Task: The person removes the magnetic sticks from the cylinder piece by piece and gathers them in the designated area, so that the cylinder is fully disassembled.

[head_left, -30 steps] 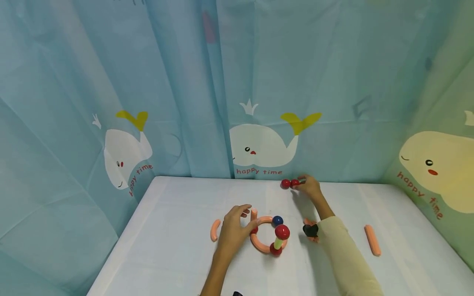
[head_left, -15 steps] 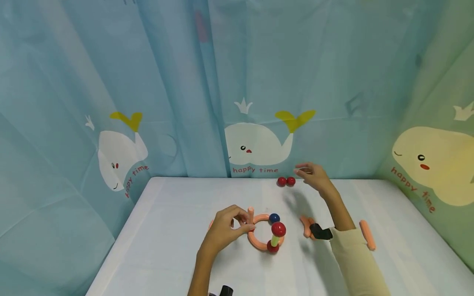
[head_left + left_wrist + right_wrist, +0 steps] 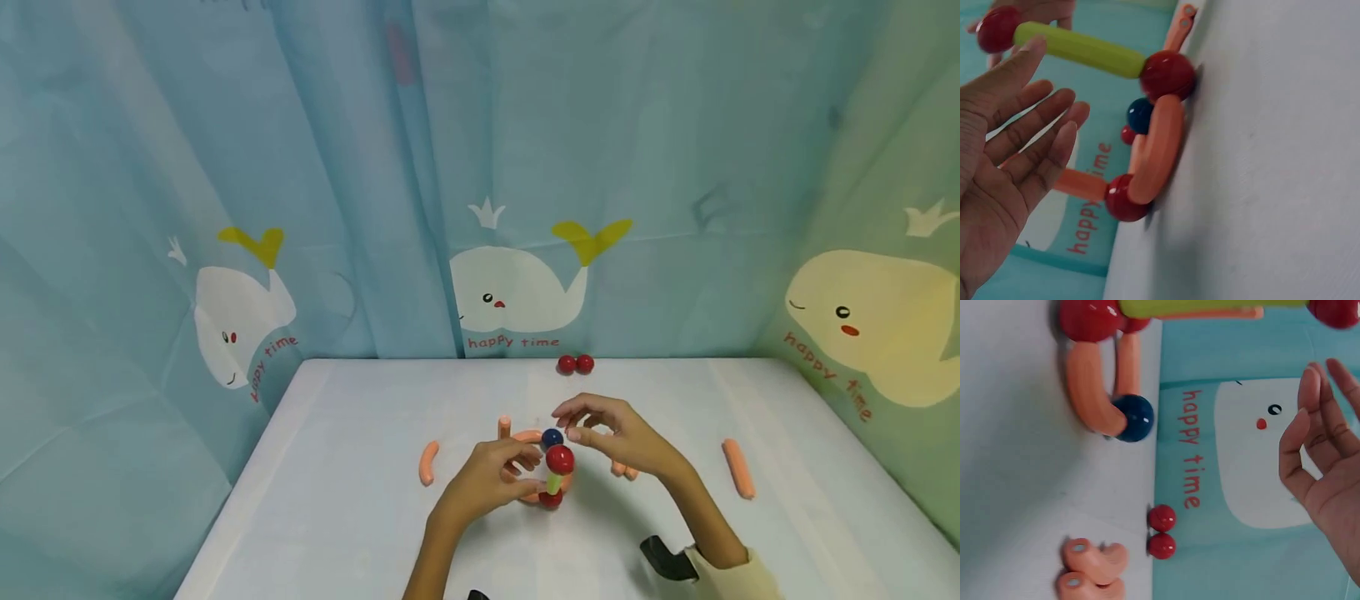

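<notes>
A ring of curved orange rods joined by balls lies on the table. A blue ball sits at its far side and a red ball at its near side. From that near ball a yellow-green rod stands up, topped by another red ball. A straight orange rod rises at the ring's left. My left hand reaches over the ring with loosely bent fingers, its thumb overlapping the green rod in the left wrist view. My right hand hovers beside the blue ball, fingers relaxed, holding nothing.
Two red balls touch near the back edge. Short curved orange rods lie right of the ring, partly behind my right hand in the head view. Another curved rod lies left, a straight orange rod far right. A whale-print curtain hangs behind.
My right hand has left the two red balls and come back toward the ring. My left hand has shifted from the upright orange rod toward the green rod.
</notes>
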{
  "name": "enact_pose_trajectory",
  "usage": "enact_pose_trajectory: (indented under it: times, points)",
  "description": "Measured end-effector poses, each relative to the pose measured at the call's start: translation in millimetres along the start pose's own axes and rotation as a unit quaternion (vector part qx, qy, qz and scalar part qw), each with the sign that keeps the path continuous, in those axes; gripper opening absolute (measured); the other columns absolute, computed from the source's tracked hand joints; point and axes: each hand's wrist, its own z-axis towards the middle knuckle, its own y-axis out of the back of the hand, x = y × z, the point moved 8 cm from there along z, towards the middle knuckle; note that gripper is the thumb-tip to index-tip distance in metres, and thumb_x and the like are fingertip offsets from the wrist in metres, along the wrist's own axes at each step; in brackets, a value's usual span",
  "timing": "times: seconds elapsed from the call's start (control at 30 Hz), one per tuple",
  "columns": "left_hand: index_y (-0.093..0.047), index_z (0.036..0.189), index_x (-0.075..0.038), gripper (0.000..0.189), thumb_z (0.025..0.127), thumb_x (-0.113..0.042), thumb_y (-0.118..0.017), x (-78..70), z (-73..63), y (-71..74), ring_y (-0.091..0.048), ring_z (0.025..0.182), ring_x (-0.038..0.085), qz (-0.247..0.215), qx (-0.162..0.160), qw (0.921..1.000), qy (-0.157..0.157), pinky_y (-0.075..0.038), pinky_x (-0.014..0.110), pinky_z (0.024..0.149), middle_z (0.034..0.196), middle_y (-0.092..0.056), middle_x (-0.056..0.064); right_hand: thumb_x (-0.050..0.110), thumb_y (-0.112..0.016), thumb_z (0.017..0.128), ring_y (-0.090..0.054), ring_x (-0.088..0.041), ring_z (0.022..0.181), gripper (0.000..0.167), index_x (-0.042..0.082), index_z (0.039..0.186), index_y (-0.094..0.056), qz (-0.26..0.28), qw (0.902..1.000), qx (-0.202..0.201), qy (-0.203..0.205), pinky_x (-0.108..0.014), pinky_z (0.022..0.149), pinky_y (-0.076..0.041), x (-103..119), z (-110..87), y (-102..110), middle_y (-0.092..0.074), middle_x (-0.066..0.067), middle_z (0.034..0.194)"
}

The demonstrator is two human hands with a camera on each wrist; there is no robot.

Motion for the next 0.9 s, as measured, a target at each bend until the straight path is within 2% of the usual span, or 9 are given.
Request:
enact_pose_trajectory:
  times: [0.1, 0.2, 0.37, 0.53, 0.77, 0.9]
  points:
    - [-0.069, 0.112, -0.010, 0.033, 0.084, -0.025, -0.078, 2.7, 0.5, -5.0, -0.068, 0.098, 0.011, -0.007, 0.001, 1.0000, 0.007, -0.056, 0.022, 0.078, 0.108, -0.071, 0.011, 0.004, -0.069, 0.087, -0.061, -0.018, 0.095, 0.033, 0.013, 0.119, -0.064, 0.010, 0.9996, 0.018, 0.021, -0.029, 0.081, -0.053, 6.8, -6.3, -10.6, -0.067, 0.001, 0.107]
    - [-0.069, 0.110, -0.011, 0.032, 0.084, -0.026, -0.078, 4.2, 1.2, -9.6, -0.067, 0.098, 0.011, -0.009, 0.003, 0.9999, 0.010, -0.057, 0.023, 0.077, 0.108, -0.071, 0.011, 0.007, -0.076, 0.082, -0.059, -0.014, 0.098, 0.041, 0.018, 0.120, -0.063, -0.001, 0.9991, 0.029, 0.032, -0.030, 0.079, -0.052, 11.7, -11.1, -18.0, -0.065, 0.001, 0.110]
    - [-0.071, 0.107, -0.015, 0.028, 0.083, -0.026, -0.079, 3.2, 3.9, -14.9, -0.067, 0.096, 0.009, 0.008, 0.007, 0.9999, 0.008, -0.055, 0.019, 0.076, 0.104, -0.073, 0.001, 0.011, -0.081, 0.078, -0.058, -0.010, 0.098, 0.048, 0.021, 0.121, -0.062, -0.027, 0.9988, 0.024, 0.034, -0.032, 0.077, -0.051, 16.8, -16.6, -20.2, -0.064, 0.003, 0.111]
    - [-0.072, 0.106, -0.017, 0.027, 0.082, -0.027, -0.079, 2.1, 7.1, -17.6, -0.066, 0.096, 0.006, 0.019, 0.011, 0.9997, 0.012, -0.054, 0.018, 0.076, 0.103, -0.073, -0.007, 0.019, -0.083, 0.077, -0.059, -0.008, 0.096, 0.048, 0.024, 0.121, -0.062, -0.046, 0.9986, 0.016, 0.020, -0.029, 0.075, -0.050, 17.3, -18.7, -19.1, -0.065, 0.009, 0.109]
    - [-0.073, 0.106, -0.018, 0.027, 0.082, -0.028, -0.080, 2.0, 8.7, -18.3, -0.067, 0.094, 0.004, 0.033, 0.006, 0.9994, 0.012, -0.054, 0.016, 0.074, 0.102, -0.072, -0.011, 0.017, -0.082, 0.079, -0.059, -0.007, 0.096, 0.043, 0.019, 0.118, -0.063, -0.049, 0.9977, 0.014, 0.045, -0.031, 0.075, -0.053, 21.4, -18.5, -20.4, -0.066, 0.006, 0.107]
    - [-0.073, 0.105, -0.017, 0.025, 0.084, -0.030, -0.078, 1.1, 8.6, -20.3, -0.068, 0.093, 0.006, 0.038, 0.006, 0.9993, 0.007, -0.054, 0.016, 0.074, 0.102, -0.073, -0.010, 0.016, -0.081, 0.079, -0.060, -0.007, 0.095, 0.041, 0.016, 0.117, -0.064, -0.045, 0.9979, 0.011, 0.046, -0.031, 0.075, -0.053, 22.4, -19.2, -20.7, -0.066, 0.006, 0.106]
